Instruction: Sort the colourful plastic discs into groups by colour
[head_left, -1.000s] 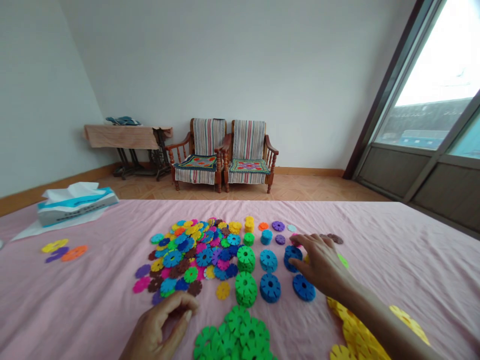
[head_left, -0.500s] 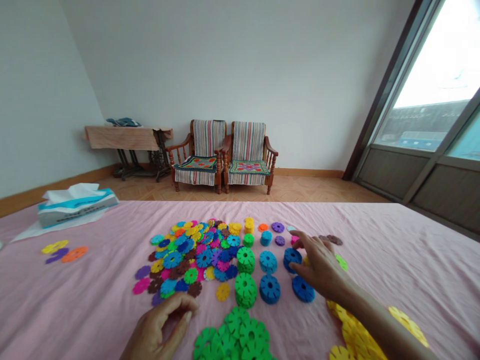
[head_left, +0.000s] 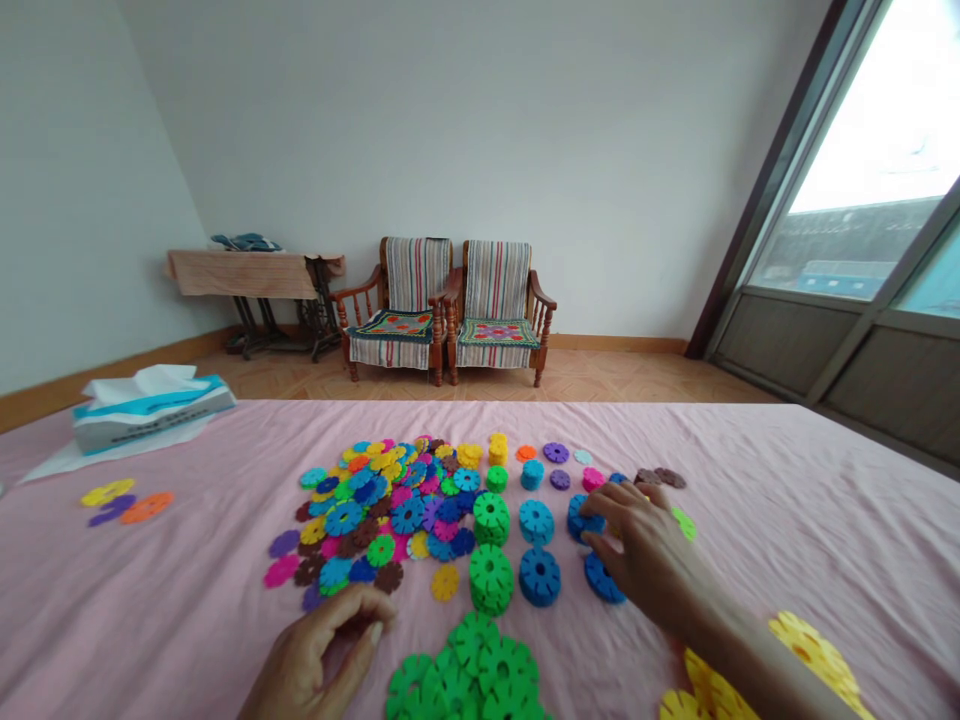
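Observation:
My right hand (head_left: 637, 535) is at the dark blue disc stack (head_left: 583, 517), its thumb and fingers bent around the stack's right side. Just below, another blue stack (head_left: 602, 578) is partly covered by that hand. My left hand (head_left: 330, 640) rests on the cloth below the mixed pile of coloured discs (head_left: 382, 510), its thumb and forefinger curled close together; whether anything is between them is hidden. Between the hands stand green stacks (head_left: 491, 570) and lighter blue stacks (head_left: 539, 574), with a heap of green discs (head_left: 480, 670) nearer me.
Yellow discs (head_left: 705, 690) lie under my right forearm. Brown discs (head_left: 660, 477) and a lime disc (head_left: 683, 523) sit beyond the right hand. A tissue box (head_left: 154, 410) and three loose discs (head_left: 148, 507) are at the left of the pink cloth (head_left: 187, 600).
My right hand has moved slightly down and right, its fingers lower at the dark blue stack; the pale and pink discs behind it show more. My left hand has stayed put.

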